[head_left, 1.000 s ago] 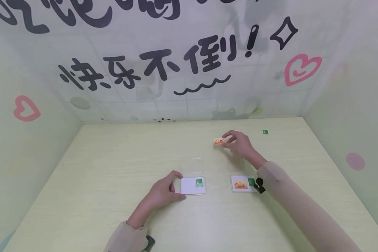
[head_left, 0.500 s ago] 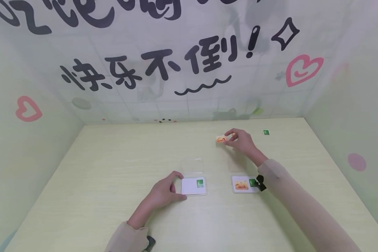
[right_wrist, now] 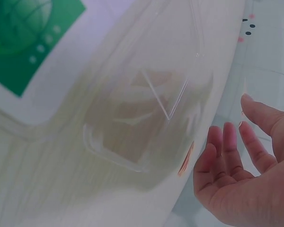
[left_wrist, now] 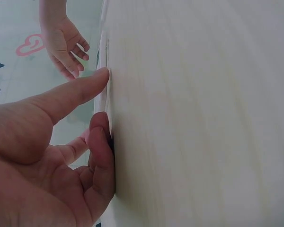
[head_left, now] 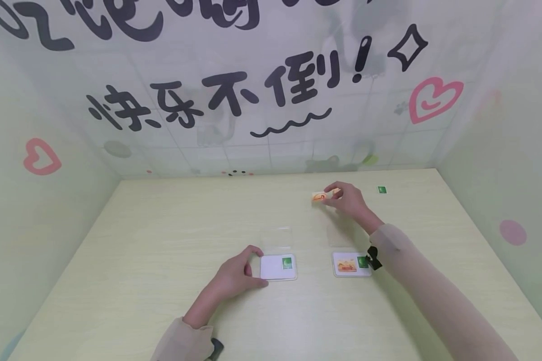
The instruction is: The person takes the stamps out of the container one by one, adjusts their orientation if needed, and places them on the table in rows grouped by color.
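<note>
My left hand [head_left: 236,273] grips the left end of a flat clear case [head_left: 277,280], thumb at its near corner and index finger at the far one. Inside lies a white card [head_left: 271,267] bearing a green stamp [head_left: 287,263]. Farther back, my right hand [head_left: 351,201] pinches a small orange-and-white stamp [head_left: 318,196] between thumb and fingertips, above the table. That stamp appears edge-on, as a thin sliver, in the right wrist view. Another orange stamp [right_wrist: 185,158] lies on the table behind the right hand, partly hidden in the head view.
To the right lies a second case with an orange stamp [head_left: 347,265] and a green stamp [head_left: 363,262] on its white card. Clear lids, one left [head_left: 276,238] and one right [head_left: 340,236], extend behind the cases. A loose green stamp [head_left: 382,190] is near the back wall.
My right hand has moved slightly back and to the right, carrying the orange stamp away from the cases. The left hand has stayed on its case.
</note>
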`<state>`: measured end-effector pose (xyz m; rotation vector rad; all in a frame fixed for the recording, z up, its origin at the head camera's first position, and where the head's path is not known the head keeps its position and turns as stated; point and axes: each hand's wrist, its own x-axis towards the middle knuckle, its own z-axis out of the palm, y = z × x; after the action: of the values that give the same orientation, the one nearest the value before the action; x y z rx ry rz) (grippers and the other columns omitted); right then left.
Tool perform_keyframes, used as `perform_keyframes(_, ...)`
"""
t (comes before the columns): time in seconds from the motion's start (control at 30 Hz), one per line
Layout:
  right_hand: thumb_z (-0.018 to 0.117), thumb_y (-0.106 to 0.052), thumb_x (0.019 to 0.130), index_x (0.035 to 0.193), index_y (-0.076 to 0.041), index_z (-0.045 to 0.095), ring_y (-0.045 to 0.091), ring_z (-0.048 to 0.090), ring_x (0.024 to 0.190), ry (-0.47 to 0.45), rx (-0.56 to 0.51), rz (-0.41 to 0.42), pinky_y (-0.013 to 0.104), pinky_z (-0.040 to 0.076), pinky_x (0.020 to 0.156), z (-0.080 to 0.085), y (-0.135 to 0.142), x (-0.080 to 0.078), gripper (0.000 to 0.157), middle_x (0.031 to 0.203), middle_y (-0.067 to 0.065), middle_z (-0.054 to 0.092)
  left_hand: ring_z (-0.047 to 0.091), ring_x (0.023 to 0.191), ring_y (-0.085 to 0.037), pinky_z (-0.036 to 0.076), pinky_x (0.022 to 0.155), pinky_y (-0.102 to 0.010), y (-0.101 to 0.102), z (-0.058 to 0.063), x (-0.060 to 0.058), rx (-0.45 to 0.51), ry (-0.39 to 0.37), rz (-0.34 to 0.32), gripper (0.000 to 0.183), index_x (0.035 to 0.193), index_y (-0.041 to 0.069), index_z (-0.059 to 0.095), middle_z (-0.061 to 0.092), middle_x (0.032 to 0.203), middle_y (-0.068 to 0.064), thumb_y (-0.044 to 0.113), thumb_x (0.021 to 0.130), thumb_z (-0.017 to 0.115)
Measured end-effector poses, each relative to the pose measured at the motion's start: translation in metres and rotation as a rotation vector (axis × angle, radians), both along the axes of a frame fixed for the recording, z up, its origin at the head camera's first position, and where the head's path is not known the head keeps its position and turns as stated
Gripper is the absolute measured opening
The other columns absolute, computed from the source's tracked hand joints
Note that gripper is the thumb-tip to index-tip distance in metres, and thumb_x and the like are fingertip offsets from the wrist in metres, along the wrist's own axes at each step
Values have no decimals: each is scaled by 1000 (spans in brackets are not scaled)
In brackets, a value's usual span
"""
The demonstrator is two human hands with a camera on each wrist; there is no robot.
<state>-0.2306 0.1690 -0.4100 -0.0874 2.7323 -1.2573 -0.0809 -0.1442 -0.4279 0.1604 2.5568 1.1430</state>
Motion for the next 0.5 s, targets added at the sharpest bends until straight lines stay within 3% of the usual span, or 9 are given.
perform_keyframes(0.5,72,-15,101,133,0,65,26,61,93,-44,-12,-10,26,50,71,5,2,-11,37,122,24,63,45,64,-17,36,58,-28,0,-1,-1,-1,2,5,58,130,15,59,51,76,-3,11,81,90)
